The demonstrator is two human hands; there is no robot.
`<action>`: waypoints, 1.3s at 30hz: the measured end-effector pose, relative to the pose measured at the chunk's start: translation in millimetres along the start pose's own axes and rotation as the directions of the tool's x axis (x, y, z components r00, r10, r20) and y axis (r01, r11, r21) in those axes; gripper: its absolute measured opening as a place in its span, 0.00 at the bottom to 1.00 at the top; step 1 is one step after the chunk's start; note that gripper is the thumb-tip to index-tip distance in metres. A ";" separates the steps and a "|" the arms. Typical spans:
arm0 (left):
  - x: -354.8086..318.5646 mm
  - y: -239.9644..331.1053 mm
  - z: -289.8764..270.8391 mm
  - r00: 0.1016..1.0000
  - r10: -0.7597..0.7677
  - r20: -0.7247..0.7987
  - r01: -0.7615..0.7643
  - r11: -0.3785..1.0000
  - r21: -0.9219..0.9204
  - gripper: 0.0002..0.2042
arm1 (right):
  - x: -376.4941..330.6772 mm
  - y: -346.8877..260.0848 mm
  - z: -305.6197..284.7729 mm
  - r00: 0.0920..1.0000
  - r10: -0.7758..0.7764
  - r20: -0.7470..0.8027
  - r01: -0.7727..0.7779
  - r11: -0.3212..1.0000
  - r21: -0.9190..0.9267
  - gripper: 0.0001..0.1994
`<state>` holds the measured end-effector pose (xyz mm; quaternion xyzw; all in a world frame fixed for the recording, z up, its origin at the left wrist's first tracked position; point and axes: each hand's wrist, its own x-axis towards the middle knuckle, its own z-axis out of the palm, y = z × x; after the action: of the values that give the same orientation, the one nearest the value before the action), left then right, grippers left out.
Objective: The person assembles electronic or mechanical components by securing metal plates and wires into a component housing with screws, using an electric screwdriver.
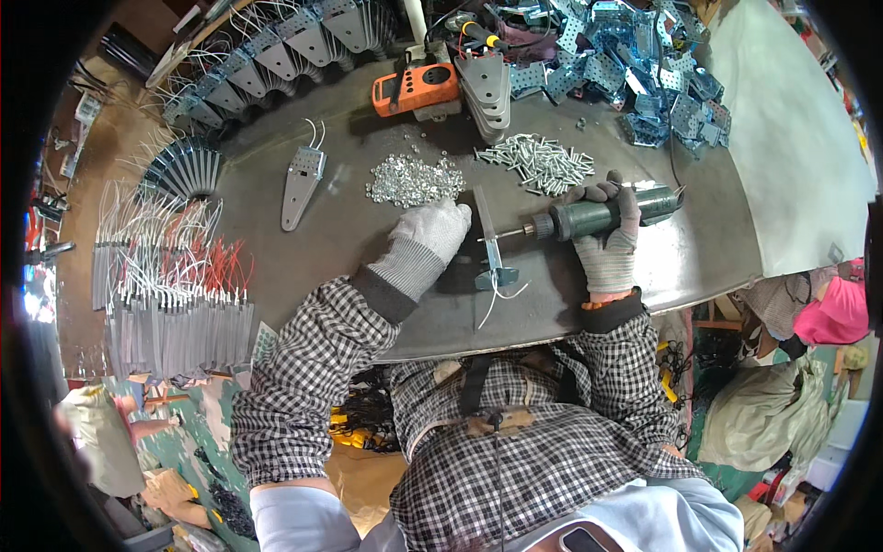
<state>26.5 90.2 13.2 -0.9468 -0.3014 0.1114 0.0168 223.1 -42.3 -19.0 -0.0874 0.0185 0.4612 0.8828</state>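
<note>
Both hands wear knit gloves at a dark metal table [349,230]. Left hand [430,232] lies palm down with fingers curled together, its fingertips at the near edge of a heap of nuts [414,180]; whether it pinches a nut cannot be told. Right hand [609,235] is wrapped tight around a green driver [602,216], whose bit points left to a narrow metal bracket [489,241] lying between the two hands, just beside the left fingers. The bracket's lower end, with white wires trailing off it, sits near the table's front edge. Behind the driver lies a pile of screws [541,163], close to the right knuckles but apart from them. Farther back stand an orange tool [416,89], a stack of grey plates [489,90] and a jumble of blue perforated brackets [635,64]. One finished bracket with wires [302,184] lies alone to the left, well apart from the hands. Rows of wired brackets [175,313] cover a surface off the table's left side, and more fan along the far left rim [267,55]. Nothing stands between the hands and the bracket. The contact of bit and bracket is too small to make out, and the fisheye rim bends and cuts off the outer piles.
</note>
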 end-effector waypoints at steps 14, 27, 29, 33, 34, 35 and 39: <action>-45.6 34.3 22.4 0.875 -0.419 -0.244 -0.211 0.126 -0.969 0.08 | -2.3 0.3 4.3 0.999 0.029 0.015 -0.029 0.999 0.022 0.20; -43.7 50.6 34.1 0.731 -0.528 -0.431 -0.372 0.221 -0.902 0.09 | -2.0 0.1 3.2 1.000 0.016 0.019 -0.016 1.000 0.020 0.20; -43.2 51.6 37.4 0.724 -0.542 -0.426 -0.385 0.195 -0.902 0.10 | -2.4 -0.1 3.2 1.000 0.020 0.024 -0.021 0.999 0.025 0.19; -38.2 57.3 49.5 0.714 -0.636 -0.292 -0.475 -0.134 -0.870 0.11 | -2.1 0.0 2.1 1.000 0.013 0.018 -0.014 0.999 0.034 0.18; -39.6 56.8 48.4 0.715 -0.635 -0.293 -0.475 -0.134 -0.870 0.11 | -1.7 -0.4 1.5 0.999 0.014 0.029 -0.015 0.999 0.040 0.18; -41.9 55.5 45.8 0.722 -0.607 -0.332 -0.452 -0.051 -0.890 0.12 | -1.4 -0.6 1.7 0.999 0.013 0.029 -0.014 0.999 0.040 0.18; -41.6 58.1 44.9 0.708 -0.628 -0.324 -0.377 0.052 -0.925 0.14 | -1.5 0.6 2.4 1.000 0.011 0.029 -0.012 0.999 0.040 0.19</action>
<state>16.5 17.3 -27.9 -0.6134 -0.3528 -0.4867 -0.5121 221.6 -42.8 -16.5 -0.0627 0.0154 0.4669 0.8819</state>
